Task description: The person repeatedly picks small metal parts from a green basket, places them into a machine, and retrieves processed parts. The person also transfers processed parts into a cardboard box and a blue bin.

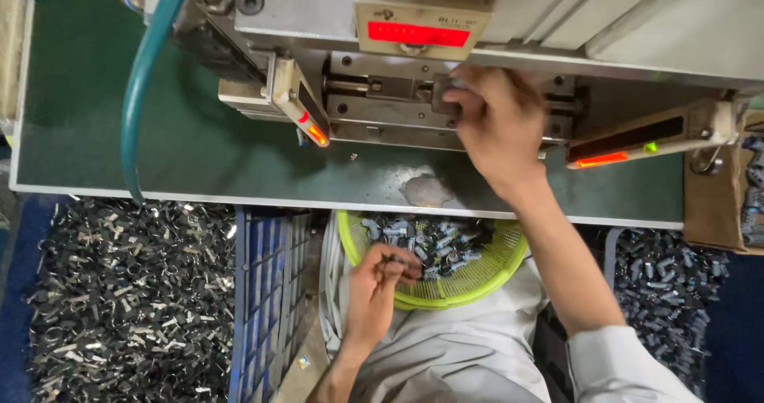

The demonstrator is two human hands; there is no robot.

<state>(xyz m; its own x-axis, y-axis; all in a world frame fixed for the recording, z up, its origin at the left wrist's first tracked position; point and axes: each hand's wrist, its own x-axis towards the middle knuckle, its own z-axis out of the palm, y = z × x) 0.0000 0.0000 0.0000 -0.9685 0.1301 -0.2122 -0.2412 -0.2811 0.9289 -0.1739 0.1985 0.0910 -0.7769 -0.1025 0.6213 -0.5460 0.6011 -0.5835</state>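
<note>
Both hands grip small parts: right hand [497, 124] hides its at the press [398, 101]; left hand [382, 280] over the basket [477, 280].

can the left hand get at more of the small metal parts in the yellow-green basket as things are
Probably yes. The left hand is already over the yellow-green basket, closed on one or more small parts, and the small metal parts lie uncovered beside it. Nothing visibly blocks the way.

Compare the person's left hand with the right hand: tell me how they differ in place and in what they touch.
The left hand is low, over the green basket, pinching small dark parts; the right hand reaches up to the machine's metal fixture. The left forearm is bare; the right shows a white sleeve. Both have fingers curled, gripping.
</note>
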